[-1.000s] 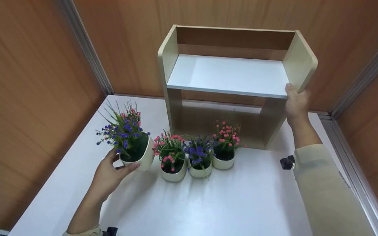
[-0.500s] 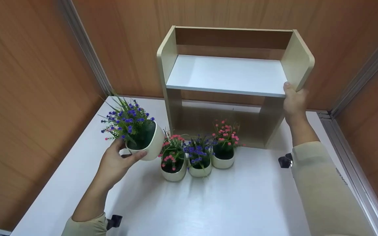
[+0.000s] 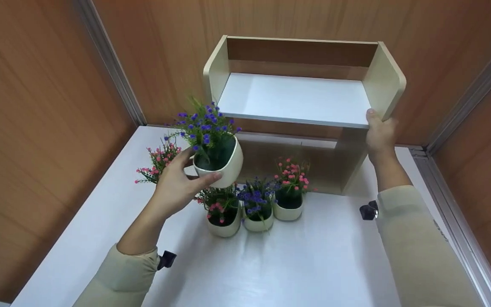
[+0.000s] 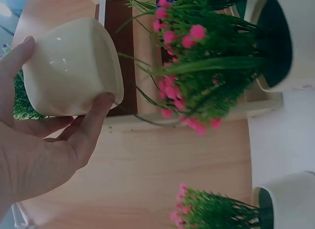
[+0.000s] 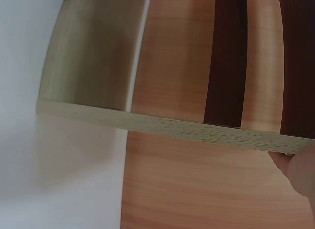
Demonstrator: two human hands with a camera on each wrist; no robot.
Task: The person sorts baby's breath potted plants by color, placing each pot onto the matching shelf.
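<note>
Three flower pots (image 3: 259,224) stand close together on the desk (image 3: 309,256), and at eleven o'clock from them the left hand (image 3: 177,185) grips a tilted pot of blue flowers (image 3: 230,167), raised off the desk. Beyond that hand, at ten o'clock, pink flowers (image 3: 163,157) show. Farther off, at two o'clock, the right hand (image 3: 380,135) holds the side of a shelf (image 3: 296,96) standing at one o'clock.

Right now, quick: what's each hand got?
Left hand: closed, holding a blue-flowered pot in the air.
Right hand: closed, gripping the shelf at its right side.
</note>
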